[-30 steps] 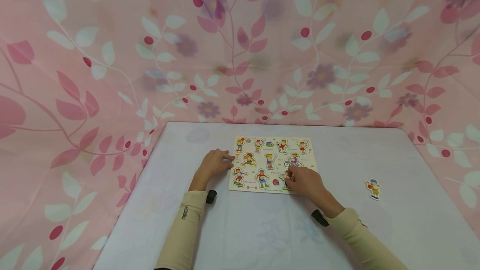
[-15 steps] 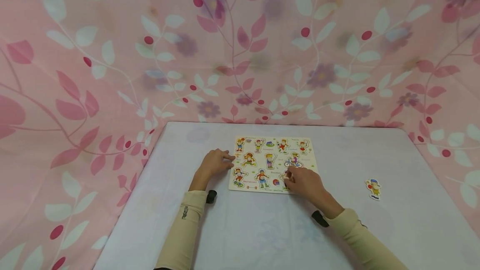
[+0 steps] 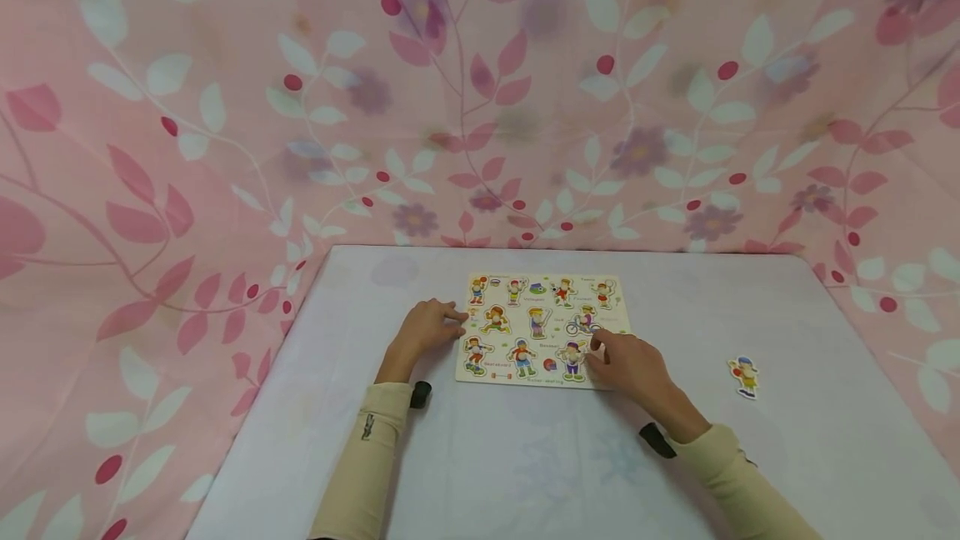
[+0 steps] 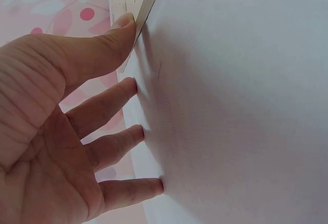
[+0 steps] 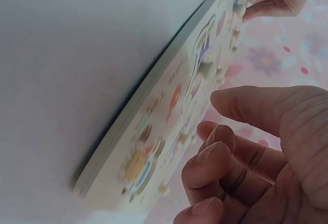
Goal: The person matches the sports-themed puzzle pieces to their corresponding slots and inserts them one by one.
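Note:
A wooden peg puzzle board (image 3: 519, 327) with several sports figures lies on the table. My left hand (image 3: 427, 326) is at its left edge; in the left wrist view the thumb (image 4: 120, 37) touches the board's edge while the fingers stretch straight to the cloth. My right hand (image 3: 633, 361) hovers over the lower right of the board, loosely curled and holding nothing. Beside its fingertips the purple baseball batter piece (image 3: 572, 361) lies in the board. In the right wrist view, a printed picture (image 5: 138, 170) without a knob shows near the board's corner. My hand hides that corner in the head view.
One loose puzzle piece (image 3: 746, 377), a figure in a blue cap, lies on the table right of the board. A white cloth covers the table (image 3: 525, 457). Pink floral curtains (image 3: 465, 107) stand behind and at both sides.
My right hand has let go of the baseball batter piece and drawn back a little to the right, uncovering it. The left hand keeps its place at the board's edge.

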`<state>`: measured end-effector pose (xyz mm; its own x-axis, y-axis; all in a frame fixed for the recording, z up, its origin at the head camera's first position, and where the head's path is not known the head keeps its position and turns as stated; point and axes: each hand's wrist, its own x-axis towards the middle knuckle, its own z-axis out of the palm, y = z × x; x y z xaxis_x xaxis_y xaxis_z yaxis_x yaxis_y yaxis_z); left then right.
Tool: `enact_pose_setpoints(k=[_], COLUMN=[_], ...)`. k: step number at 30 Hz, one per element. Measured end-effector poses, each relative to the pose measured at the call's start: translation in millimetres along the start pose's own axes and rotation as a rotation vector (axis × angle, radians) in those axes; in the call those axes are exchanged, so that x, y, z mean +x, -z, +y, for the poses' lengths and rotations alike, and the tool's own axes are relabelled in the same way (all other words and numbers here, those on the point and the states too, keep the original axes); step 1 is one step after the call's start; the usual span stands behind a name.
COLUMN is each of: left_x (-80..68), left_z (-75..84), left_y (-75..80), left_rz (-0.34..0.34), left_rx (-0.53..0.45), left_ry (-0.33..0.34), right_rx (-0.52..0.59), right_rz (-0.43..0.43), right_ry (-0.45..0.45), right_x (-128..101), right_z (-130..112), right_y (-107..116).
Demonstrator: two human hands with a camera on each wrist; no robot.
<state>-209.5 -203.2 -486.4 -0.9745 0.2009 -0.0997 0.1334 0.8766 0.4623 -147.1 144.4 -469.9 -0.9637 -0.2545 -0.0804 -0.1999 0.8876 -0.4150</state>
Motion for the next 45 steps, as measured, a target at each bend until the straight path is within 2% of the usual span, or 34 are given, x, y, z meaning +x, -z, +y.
enact_pose_setpoints(k=[11, 25, 36, 45], left_x=[-2.2, 0.4, 0.3, -0.4], left_z=[1.2, -1.7, -2.6, -2.8], left_y=[0.7, -2.4, -1.8, -1.2], left_rz=[0.008, 0.015, 0.022, 0.026], left_rx=[-0.007, -0.016, -0.026, -0.007], left_ry=[-0.022, -0.010, -0.023, -0.046], right_rx=[-0.002, 0.013, 0.005, 0.015], right_rz=[0.010, 0.008, 0.033, 0.087], right_ry=[-0.051, -0.146, -0.178, -0.180], right_x=[-10.8, -30.8, -46.1, -54.7], right_z=[22.8, 65.7, 98.2, 123.9], right_y=[8.7, 26.2, 49.4, 54.6])
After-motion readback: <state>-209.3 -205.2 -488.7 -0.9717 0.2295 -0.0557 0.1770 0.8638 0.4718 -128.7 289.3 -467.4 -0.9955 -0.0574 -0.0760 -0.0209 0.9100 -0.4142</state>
